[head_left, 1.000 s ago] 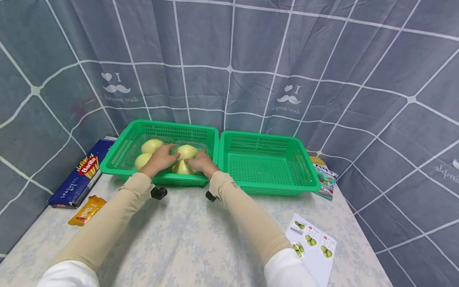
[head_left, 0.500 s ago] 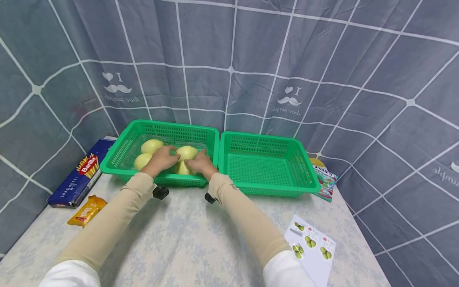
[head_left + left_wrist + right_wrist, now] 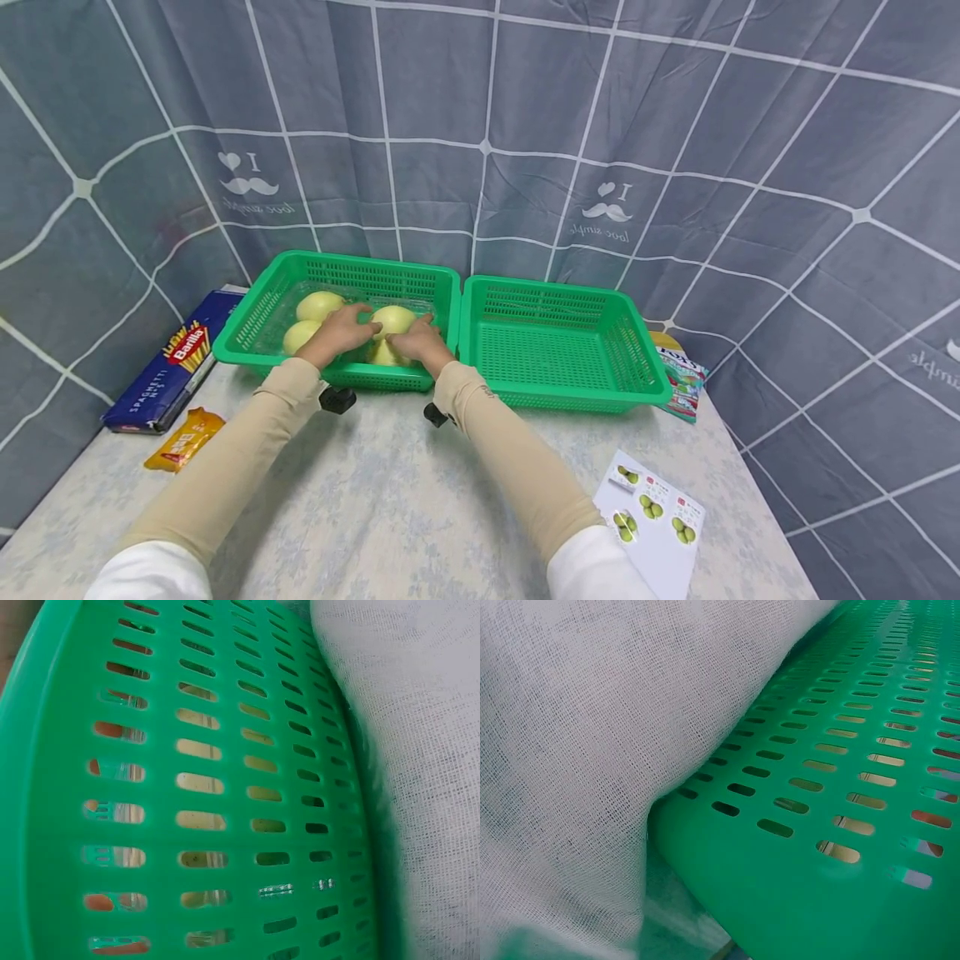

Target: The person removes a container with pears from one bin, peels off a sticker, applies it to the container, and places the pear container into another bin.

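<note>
In the head view, both hands reach into the left green plastic basket (image 3: 255, 362). Several pale yellow round fruits, pear-like, lie there in clear plastic packaging (image 3: 288, 305). My left hand (image 3: 341, 333) is between the left pair of fruits and the right pair, its thumb against the back right fruit (image 3: 393, 319). From the other side my right hand (image 3: 420, 340) grips, thumb over the front right fruit (image 3: 386, 353). The two hands hold this right-hand pack between them. Parts of the fingers are hidden. The wrist views show mostly the basket wall (image 3: 161, 825), fruit and skin glimpsed through its slots.
Beside it stands a second green basket (image 3: 543, 354). A blue spaghetti box (image 3: 161, 375) and an orange packet (image 3: 184, 439) lie at left. A colourful snack bag (image 3: 682, 387) is behind the right basket's end. A sheet of fruit stickers (image 3: 651, 529) lies at front right.
Both hands stay at the right-hand fruits, almost still. The view has shifted very slightly; the fruits and baskets otherwise keep their places.
</note>
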